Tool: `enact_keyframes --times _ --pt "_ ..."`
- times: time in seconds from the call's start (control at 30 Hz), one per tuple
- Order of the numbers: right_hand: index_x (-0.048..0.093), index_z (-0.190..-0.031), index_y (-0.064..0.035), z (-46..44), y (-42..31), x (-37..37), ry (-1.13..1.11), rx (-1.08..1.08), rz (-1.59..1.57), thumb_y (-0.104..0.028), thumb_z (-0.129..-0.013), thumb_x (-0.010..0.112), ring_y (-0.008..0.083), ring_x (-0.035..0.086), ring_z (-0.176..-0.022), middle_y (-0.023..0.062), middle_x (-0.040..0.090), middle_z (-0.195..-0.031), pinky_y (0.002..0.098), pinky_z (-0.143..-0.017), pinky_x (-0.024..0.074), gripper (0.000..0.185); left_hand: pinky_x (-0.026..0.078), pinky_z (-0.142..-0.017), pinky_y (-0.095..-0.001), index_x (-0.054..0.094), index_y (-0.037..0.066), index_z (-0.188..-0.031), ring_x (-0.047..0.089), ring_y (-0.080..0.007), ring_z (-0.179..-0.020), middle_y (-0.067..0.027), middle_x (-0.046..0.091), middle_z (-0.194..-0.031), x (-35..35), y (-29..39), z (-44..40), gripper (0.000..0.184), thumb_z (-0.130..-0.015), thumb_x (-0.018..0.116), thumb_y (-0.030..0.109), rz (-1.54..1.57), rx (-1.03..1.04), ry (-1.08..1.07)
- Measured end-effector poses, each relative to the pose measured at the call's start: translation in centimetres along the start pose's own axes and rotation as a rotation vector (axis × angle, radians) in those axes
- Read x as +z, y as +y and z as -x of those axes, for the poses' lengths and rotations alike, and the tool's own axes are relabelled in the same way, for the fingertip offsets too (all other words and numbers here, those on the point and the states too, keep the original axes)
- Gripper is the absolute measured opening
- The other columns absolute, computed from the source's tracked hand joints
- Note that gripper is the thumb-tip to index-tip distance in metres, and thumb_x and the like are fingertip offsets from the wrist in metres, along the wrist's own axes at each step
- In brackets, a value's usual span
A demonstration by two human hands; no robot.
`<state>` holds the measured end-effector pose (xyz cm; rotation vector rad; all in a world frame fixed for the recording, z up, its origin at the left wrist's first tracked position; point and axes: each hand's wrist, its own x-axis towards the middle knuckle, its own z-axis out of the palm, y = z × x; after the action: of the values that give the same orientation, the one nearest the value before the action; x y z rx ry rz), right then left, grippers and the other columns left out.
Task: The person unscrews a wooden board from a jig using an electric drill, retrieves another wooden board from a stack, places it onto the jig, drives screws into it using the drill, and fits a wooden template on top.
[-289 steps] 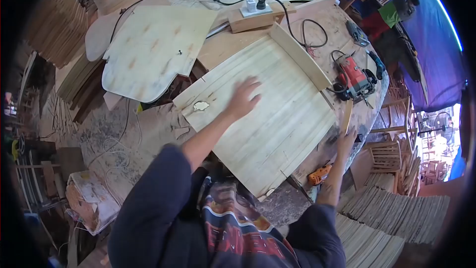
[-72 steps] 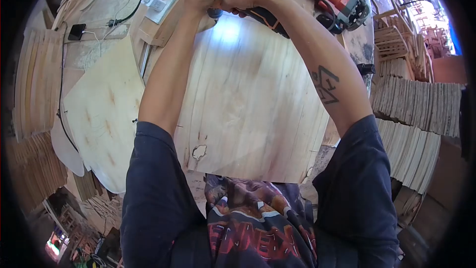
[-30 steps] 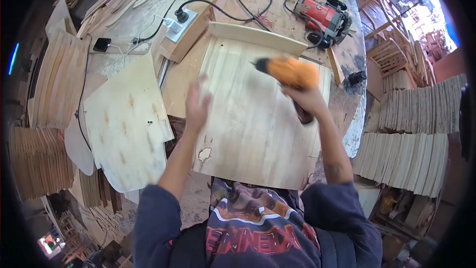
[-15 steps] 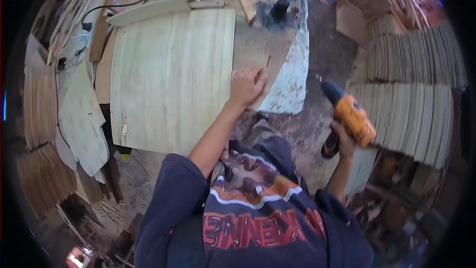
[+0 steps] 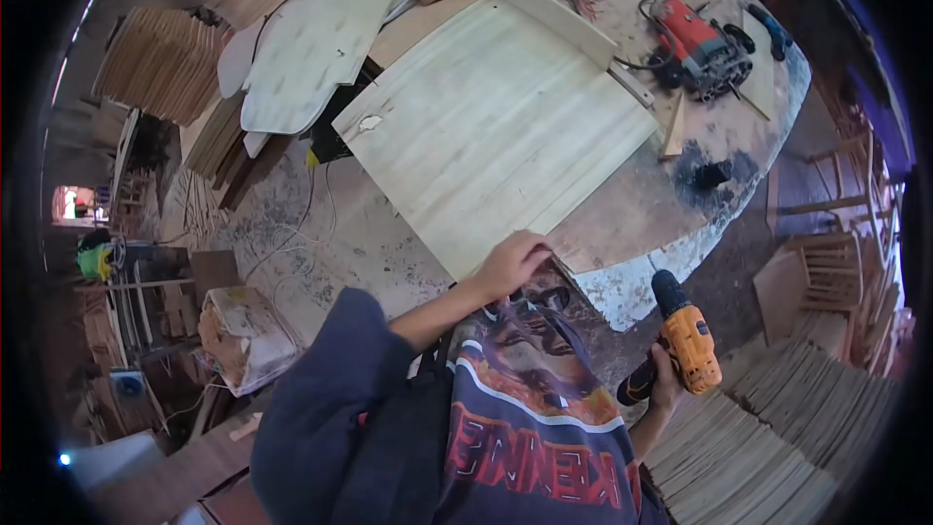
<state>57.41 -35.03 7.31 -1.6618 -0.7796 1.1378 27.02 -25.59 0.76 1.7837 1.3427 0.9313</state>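
R fingers [image 5: 663, 362]: wrapped rnd orange drill [image 5: 694, 350]
L fingers [image 5: 531, 246]: half-curled; I can't tell grip
Panel [image 5: 496, 126]: flat grained wood

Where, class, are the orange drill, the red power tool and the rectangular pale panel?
Orange drill [image 5: 690, 350], head view: on its orange body.
Red power tool [image 5: 684, 29], head view: on its red casing.
Rectangular pale panel [image 5: 496, 126], head view: on its upper face.
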Motion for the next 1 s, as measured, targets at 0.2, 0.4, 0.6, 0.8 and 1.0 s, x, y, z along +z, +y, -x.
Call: enact_keyframes --times 0.2,0.4,0.6,0.8,1.0 --pt "0.063 -0.105 -0.0029 -4.2 -2.4 3.2 -0.194 -0.272 0.270 -0.001 -0.075 0.070 0.0136 0.061 -0.089 0.0047 0.066 -0.098 0.0274 -0.078 0.0477 0.030 0.048 -0.072 -0.0333 0.062 0.000 -0.101 0.060 -0.0274 -0.080 -0.0150 0.062 -0.087 -3.0 -1.3 0.9 0.018 -0.085 0.060 0.005 0.004 0.012 0.289" --pt "0.062 -0.106 -0.0039 -6.7 -5.5 8.6 -0.439 -0.174 0.269 -0.003 -0.076 0.071 0.0111 0.061 -0.084 0.0036 0.065 -0.095 0.0257 -0.073 0.0486 0.031 0.048 -0.071 -0.0351 0.063 0.000 -0.097 0.061 -0.0282 -0.081 -0.0134 0.064 -0.089 -1.5 -3.0 -1.3 0.015 -0.083 0.062 0.005 0.158 -0.070 0.362" --pt "0.062 -0.108 -0.0035 -7.8 -5.9 9.8 -0.569 -0.380 0.435 -0.008 -0.075 0.073 0.0119 0.062 -0.087 0.0031 0.067 -0.094 0.0260 -0.074 0.0490 0.035 0.048 -0.074 -0.0350 0.065 0.004 -0.093 0.062 -0.0270 -0.082 -0.0110 0.065 -0.089 -0.8 -3.9 -2.3 0.011 -0.083 0.063 0.007 0.071 0.027 0.295" --pt "0.050 -0.126 -0.0018 -5.6 -8.5 9.6 -0.598 -0.339 0.482 -0.006 -0.076 0.069 0.0187 0.062 -0.103 0.0118 0.058 -0.123 0.0289 -0.088 0.0471 0.053 0.040 -0.071 -0.0331 0.068 0.011 -0.085 0.062 -0.0201 -0.078 -0.0029 0.068 -0.081 0.0 -3.4 -3.4 0.010 -0.075 0.070 0.009 0.042 -0.011 0.284" --pt "0.046 -0.130 -0.0013 -4.7 -8.4 10.0 -0.708 -0.433 0.584 -0.006 -0.076 0.070 0.0201 0.059 -0.110 0.0137 0.055 -0.128 0.0297 -0.091 0.0459 0.060 0.036 -0.074 -0.0317 0.068 0.012 -0.088 0.060 -0.0169 -0.075 -0.0004 0.068 -0.080 0.1 -3.3 -3.5 0.013 -0.075 0.070 0.011 -0.114 0.037 0.226"
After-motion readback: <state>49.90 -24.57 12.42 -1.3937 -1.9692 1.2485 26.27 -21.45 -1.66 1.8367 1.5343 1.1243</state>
